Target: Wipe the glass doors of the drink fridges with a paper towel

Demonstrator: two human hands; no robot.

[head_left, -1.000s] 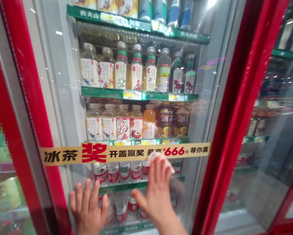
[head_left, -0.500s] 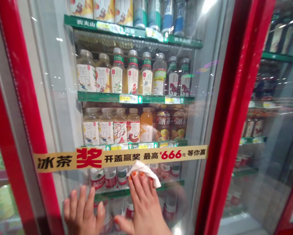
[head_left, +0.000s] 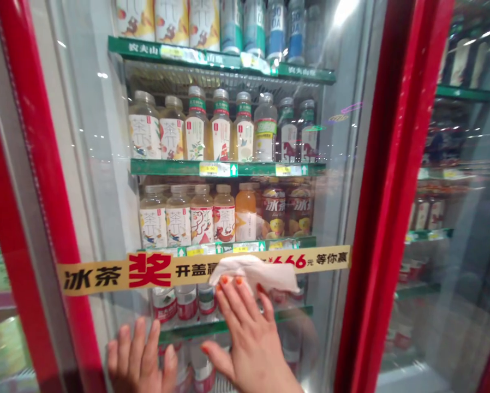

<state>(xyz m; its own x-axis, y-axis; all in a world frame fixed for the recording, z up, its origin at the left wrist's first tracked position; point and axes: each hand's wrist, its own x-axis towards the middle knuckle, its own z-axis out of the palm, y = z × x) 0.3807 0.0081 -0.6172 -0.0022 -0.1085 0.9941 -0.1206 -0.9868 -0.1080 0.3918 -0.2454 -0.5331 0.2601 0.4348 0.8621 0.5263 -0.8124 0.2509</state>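
My right hand (head_left: pixel 247 333) lies flat on the glass door (head_left: pixel 106 180) of a red-framed drinks fridge, its fingers pressing a white cloth (head_left: pixel 257 271) against the pane. The cloth covers part of a yellow sticker band (head_left: pixel 101 274) with red and black characters. My left hand (head_left: pixel 141 357) rests lower left on the same glass, fingers spread and holding nothing. Behind the glass stand rows of tea and water bottles (head_left: pixel 196 131) on green shelves (head_left: pixel 224 168).
The red door frame (head_left: pixel 392 180) runs down the right of the pane, another red post (head_left: pixel 36 180) down the left. A second glass-fronted fridge (head_left: pixel 453 218) with more bottles stands further right. Reflections streak the glass.
My right hand slid the cloth left across the glass, then up and right onto the sticker band. My left hand stayed pressed low on the glass.
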